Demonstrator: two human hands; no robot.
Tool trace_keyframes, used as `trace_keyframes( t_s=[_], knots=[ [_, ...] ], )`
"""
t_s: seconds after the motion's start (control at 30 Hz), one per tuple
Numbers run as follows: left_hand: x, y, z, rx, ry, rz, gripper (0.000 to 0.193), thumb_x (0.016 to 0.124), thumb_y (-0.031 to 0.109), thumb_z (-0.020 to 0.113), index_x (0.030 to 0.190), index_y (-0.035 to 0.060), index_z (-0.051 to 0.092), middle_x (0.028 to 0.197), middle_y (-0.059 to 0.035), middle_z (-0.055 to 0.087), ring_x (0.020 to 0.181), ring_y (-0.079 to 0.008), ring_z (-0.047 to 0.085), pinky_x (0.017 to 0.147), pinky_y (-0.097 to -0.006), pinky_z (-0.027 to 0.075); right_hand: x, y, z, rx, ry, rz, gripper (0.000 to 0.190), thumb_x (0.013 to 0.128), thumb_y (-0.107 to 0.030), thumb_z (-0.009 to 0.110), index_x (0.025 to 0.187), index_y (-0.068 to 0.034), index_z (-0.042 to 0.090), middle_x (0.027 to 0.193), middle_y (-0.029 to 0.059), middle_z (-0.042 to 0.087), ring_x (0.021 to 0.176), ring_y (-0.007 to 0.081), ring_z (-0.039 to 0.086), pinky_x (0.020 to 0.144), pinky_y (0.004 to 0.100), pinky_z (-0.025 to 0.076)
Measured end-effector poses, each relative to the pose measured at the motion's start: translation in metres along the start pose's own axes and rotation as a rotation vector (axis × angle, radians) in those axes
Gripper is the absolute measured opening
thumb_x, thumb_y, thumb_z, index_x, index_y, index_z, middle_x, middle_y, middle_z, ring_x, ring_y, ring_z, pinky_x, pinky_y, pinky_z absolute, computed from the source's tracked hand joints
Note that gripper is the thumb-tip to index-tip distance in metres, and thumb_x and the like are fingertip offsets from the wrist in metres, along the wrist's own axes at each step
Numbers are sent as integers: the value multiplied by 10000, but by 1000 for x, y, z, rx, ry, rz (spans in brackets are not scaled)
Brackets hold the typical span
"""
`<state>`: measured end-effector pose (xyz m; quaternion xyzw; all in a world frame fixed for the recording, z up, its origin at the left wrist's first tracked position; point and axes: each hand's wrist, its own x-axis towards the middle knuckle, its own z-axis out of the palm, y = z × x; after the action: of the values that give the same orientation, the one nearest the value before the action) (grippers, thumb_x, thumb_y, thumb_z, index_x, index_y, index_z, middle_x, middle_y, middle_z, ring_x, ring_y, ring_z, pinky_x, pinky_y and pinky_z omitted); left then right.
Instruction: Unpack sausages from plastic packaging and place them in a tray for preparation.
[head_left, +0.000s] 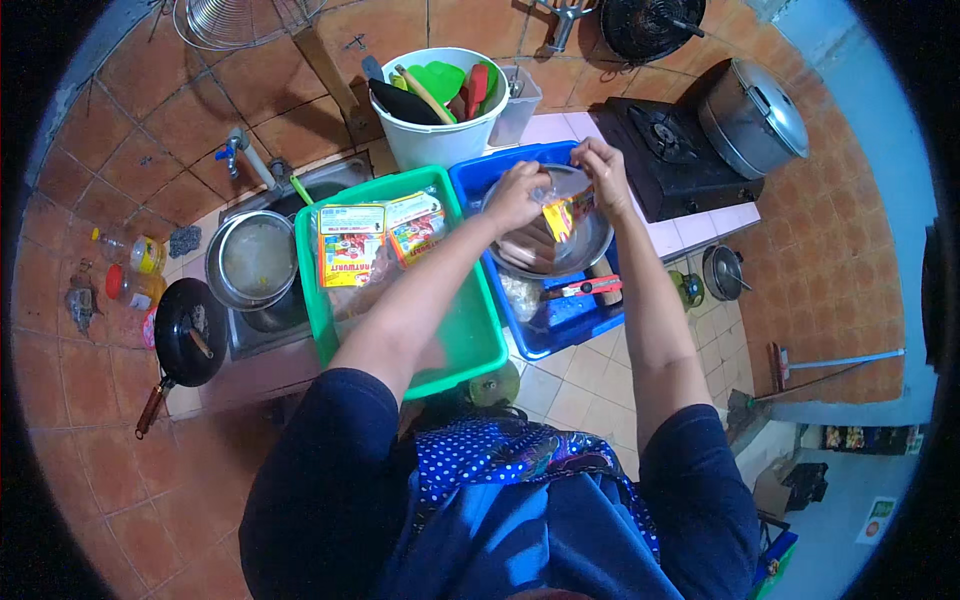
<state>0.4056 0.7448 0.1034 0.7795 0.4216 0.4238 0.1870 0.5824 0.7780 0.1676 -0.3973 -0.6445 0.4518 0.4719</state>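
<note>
Over a round metal bowl (600, 244), my left hand (519, 195) and my right hand (602, 176) grip a clear plastic sausage package (559, 220) with a yellow and red label. Sausages (525, 251) lie in the bowl. The bowl stands in the back of a blue plastic basin (546, 346), where a red-handled cutter (592, 286) and a clear plastic bag (521, 296) lie in front of it. To the left, a green plastic basin (491, 360) holds several bratwurst packages (352, 244), partly behind my left forearm.
A sink (244, 337) with metal bowls (259, 255) and a wok (191, 330) are at left. Behind the basins stands a white bucket (442, 139) of utensils. A black gas stove (660, 161) bears a large lidded pot (754, 120) at right.
</note>
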Motion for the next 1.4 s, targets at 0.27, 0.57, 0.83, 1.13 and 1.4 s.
trace_keyframes(
  t_s=[0.27, 0.57, 0.83, 1.13, 1.4],
  knots=[
    [-46, -2, -113, -278, 454, -107, 181, 705, 4, 647, 885, -12, 630, 871, -121, 623, 841, -227, 619, 749, -306, 474, -12, -26, 7, -535, 242, -181, 328, 880, -309, 613, 1010, -10, 653, 945, 163, 635, 881, 244, 609, 770, 328, 467],
    [-231, 56, -136, 333, 91, -116, 245, 750, 44, 623, 994, 64, 615, 985, -121, 611, 912, -307, 602, 809, -408, 480, -77, 20, 177, -529, -621, -247, 369, 752, -248, 713, 1075, -77, 663, 1195, 216, 581, 1125, 317, 555, 942, 374, 445],
    [-257, 74, -119, 344, -322, -201, 345, 635, 138, 679, 977, 107, 637, 979, -95, 567, 1047, -282, 506, 954, -468, 351, -70, 69, 251, -1196, -702, -427, 865, 740, -417, 708, 1452, -226, 255, 1511, 263, 87, 1358, 487, 194, 1059, 597, 259],
    [-244, 57, -90, 464, -661, -363, 473, 599, 286, 697, 1030, 92, 661, 1118, -169, 530, 1179, -320, 445, 1058, -555, 254, -54, 54, 271, -1210, -574, -273, 832, 714, -396, 713, 1395, -133, 315, 1367, 312, 367, 1225, 470, 424, 984, 494, 405],
    [-231, 8, -107, -102, -108, -569, 335, 679, 108, 697, 1001, 46, 631, 1035, -121, 634, 973, -217, 605, 867, -341, 478, -41, 38, 230, -383, -159, 80, 492, 757, -253, 646, 1191, -41, 552, 1115, 227, 622, 969, 331, 640, 811, 378, 502]
  ],
)
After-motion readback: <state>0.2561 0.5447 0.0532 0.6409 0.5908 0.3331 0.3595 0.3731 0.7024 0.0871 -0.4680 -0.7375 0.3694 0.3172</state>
